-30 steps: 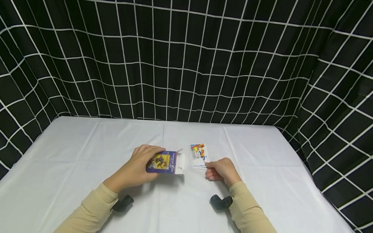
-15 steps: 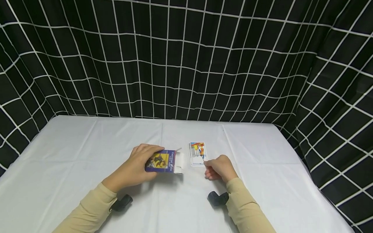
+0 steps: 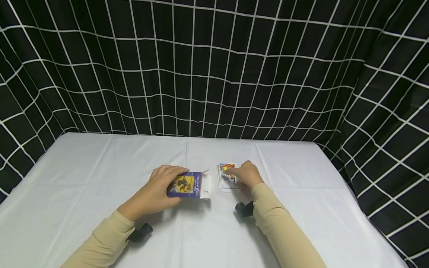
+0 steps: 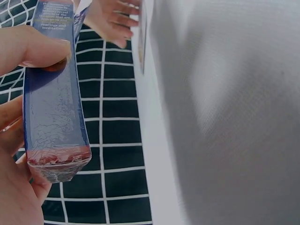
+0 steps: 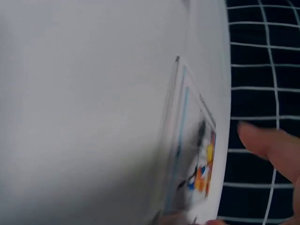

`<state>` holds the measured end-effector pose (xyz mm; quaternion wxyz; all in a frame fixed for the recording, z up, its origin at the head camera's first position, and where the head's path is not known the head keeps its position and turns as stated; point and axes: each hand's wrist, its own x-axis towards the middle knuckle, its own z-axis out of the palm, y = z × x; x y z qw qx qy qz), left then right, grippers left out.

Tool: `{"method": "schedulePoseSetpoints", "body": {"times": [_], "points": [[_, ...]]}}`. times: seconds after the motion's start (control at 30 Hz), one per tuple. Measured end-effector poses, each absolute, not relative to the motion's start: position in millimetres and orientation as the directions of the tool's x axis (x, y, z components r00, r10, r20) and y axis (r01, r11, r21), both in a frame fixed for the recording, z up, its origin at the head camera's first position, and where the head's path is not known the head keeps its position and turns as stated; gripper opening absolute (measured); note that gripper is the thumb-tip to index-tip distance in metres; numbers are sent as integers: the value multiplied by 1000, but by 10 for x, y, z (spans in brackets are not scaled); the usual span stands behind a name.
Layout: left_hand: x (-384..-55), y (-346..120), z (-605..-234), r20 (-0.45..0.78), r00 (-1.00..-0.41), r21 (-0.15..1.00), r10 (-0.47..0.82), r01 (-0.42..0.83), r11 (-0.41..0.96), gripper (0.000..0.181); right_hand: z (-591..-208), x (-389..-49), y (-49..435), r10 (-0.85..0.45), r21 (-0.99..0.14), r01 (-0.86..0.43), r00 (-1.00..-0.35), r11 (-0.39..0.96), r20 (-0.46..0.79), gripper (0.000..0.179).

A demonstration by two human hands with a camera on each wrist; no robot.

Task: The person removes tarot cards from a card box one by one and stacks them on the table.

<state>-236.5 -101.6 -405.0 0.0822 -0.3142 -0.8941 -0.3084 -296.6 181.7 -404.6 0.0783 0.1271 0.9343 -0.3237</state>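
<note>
- Holds a blue box (image 3: pixel 182 185) in the left hand (image 3: pixel 155 191), pinching it between the thumb (image 4: pixel 40 47) on one narrow side and the bent fingers on the opposite side.
- Shows on the wide face of this box the words "Universal Waite", near the right end, and beside them a yellow picture.
- Has a white flap (image 3: pixel 206 187) sticking out at that same end, turned to the cards (image 3: pixel 227 185).
- Shows in the left wrist view crinkled clear wrap over the box, with a red band near the end.
- Has the cards lying flat on the white surface (image 3: pixel 100 163), in a small and slightly uneven pile, just right of the flap and apart from it.
- Shows on the top card a picture in red, yellow, orange and blue.
- Has the right hand (image 3: pixel 247 175) over the pile from the right side, with blurred fingers stretched leftward across the upper part of the top card.
- Spreads the right thumb (image 5: pixel 267 145) away from the other fingers, clear of the cards.
- Cannot tell, because of blur, about contact between the right fingertips and the top card.
- Wears tan sleeves (image 3: pixel 285 227) and, at each wrist, a black device (image 3: pixel 142 233).
- Has behind the surface a black curtain (image 3: pixel 214 67) with white grid lines.
</note>
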Motion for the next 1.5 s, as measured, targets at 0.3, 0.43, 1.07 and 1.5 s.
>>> {"method": "schedulePoseSetpoints", "body": {"times": [0.3, 0.43, 1.07, 1.5], "points": [[-2376, -1007, -4057, 351, -785, 494, 511, 619, 611, 72, -4062, -3091, 1498, 259, -445, 354, -930, 823, -260, 82], [-2379, -1004, -4056, 348, -787, 496, 510, 616, 612, 72, -4101, -3118, 1455, 280, -423, 370, -924, 827, -261, 82], [-2379, -1042, -4045, 351, -783, 490, 514, 621, 611, 72, -4135, -3108, 1462, 256, -461, 343, -936, 818, -241, 71], [-2384, -1051, -4061, 362, -782, 492, 508, 623, 608, 72, -4077, -3158, 1675, 19, -421, 101, -981, 901, -195, 86]]}}
